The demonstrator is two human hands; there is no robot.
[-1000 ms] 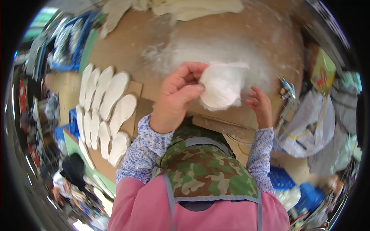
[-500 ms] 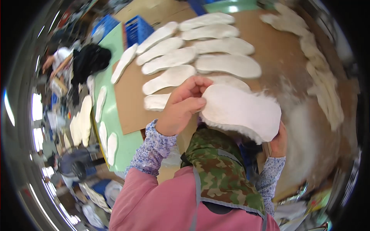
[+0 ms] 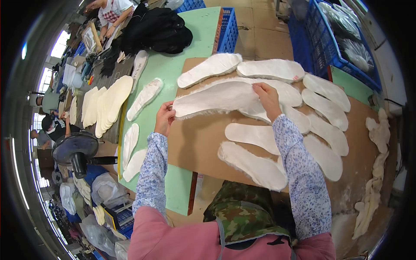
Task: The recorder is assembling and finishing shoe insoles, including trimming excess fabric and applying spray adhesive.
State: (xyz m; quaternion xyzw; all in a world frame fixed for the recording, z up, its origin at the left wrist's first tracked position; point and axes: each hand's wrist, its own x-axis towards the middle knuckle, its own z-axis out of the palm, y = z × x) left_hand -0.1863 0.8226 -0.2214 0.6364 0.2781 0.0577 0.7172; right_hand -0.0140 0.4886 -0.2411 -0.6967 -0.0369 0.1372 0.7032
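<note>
A white insole with a fluffy fleece edge (image 3: 216,100) is held level above the cardboard by both hands. My left hand (image 3: 164,118) pinches its narrower left end between thumb and fingers. The opposite end is gripped by my right hand (image 3: 268,102), thumb on top. Beneath and around it lie several more white insoles, one at the back (image 3: 209,70), one nearer my body (image 3: 253,165) and one to the right (image 3: 323,157). Some of them are partly covered by the held insole and my right forearm.
Brown cardboard (image 3: 190,147) covers part of a green table (image 3: 197,34), where more insoles and a black cloth heap (image 3: 160,28) lie. Blue crates (image 3: 227,32) stand behind. Left are a fan (image 3: 76,149) and cream insole pieces (image 3: 117,97); another person works at far left.
The view has swung left. The insole, held up close to me before, is now lower over the cardboard, stretched sideways between both hands. My arms have spread apart.
</note>
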